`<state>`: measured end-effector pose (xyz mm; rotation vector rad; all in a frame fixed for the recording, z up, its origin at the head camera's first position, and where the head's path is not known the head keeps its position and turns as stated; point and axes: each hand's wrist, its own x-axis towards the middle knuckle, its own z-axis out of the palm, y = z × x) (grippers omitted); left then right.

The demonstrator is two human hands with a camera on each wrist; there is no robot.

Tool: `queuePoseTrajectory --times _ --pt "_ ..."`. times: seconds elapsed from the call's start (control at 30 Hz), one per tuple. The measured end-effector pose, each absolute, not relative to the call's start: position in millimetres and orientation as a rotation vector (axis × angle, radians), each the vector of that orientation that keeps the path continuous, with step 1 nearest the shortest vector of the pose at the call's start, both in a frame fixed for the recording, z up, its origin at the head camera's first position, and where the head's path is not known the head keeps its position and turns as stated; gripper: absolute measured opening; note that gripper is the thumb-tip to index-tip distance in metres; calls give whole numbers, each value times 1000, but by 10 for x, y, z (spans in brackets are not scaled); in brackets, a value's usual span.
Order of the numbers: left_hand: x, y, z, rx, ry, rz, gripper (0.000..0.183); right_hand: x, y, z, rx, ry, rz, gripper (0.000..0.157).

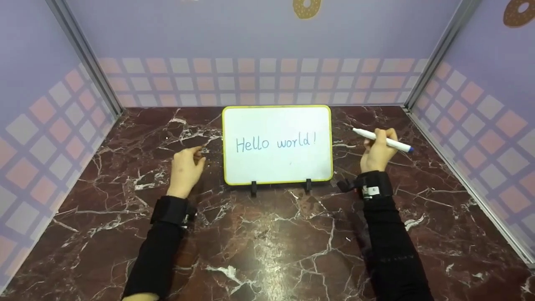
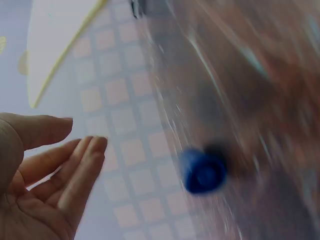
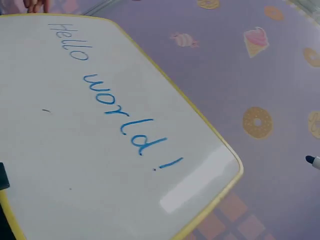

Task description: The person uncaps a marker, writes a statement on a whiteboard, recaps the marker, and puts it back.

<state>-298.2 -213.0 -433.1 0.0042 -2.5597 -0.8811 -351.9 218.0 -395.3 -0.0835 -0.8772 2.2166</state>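
A white marker (image 1: 382,139) with a blue end is gripped between the thumb and fingers of my right hand (image 1: 378,151), right of the whiteboard (image 1: 278,167). Its bare dark tip (image 3: 310,159) shows at the right edge of the right wrist view. The yellow-framed board stands upright, reading "Hello world!" in blue. On its left side, my left hand (image 1: 187,169) hovers with relaxed fingers; the left wrist view shows a gap between thumb and fingertips (image 2: 97,145). In that view, a blurred blue cap-like piece (image 2: 205,171) appears beyond the hand, apart from the fingers.
Two black feet (image 1: 253,188) hold up the board's lower edge on the dark red marbled table (image 1: 267,242). Purple panels (image 1: 259,33) with checks and printed sweets enclose the table at the back and both sides. Small dark marks (image 3: 46,110) dot the board below the writing.
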Motion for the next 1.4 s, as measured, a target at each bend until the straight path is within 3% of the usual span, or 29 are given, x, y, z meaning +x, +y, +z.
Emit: queuePoseTrajectory --times 0.27,0.5,1.0,1.17,1.4 --pt "-2852 -2238 -4279 283 -2909 -415 43 -3540 2370 -3973 -129 -819 2223 41" --pt "-2814 -2303 -4231 384 -3108 -333 52 -3573 2382 -4021 -145 -837 2211 44" --pt "-2777 -2308 -4102 233 -2894 -447 30 -3565 2359 -4010 -143 -817 2243 42" --pt "-2709 -2090 -3888 78 -2653 -495 20 -3509 2279 -3932 -118 -826 2305 41" --pt "-2530 -1611 -3678 -231 -2456 -592 21 -3374 1969 -3790 33 -875 2442 39"
